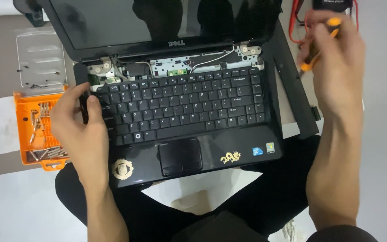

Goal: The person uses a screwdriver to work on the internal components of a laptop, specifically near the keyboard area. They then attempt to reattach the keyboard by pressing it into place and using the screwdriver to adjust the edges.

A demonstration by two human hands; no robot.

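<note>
An orange bit case (32,130) of screwdriver bits lies at the far left, just beside the left hand (79,130). That hand is clamped on the left edge of the black laptop (180,116), which rests on the person's lap. Past the laptop's right edge, the right hand (337,62) is closed around an orange-handled screwdriver (312,58).

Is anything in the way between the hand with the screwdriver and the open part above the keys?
Nothing visible. The right hand holds the screwdriver off to the laptop's right, and the space toward the hinge strip looks open.
</note>
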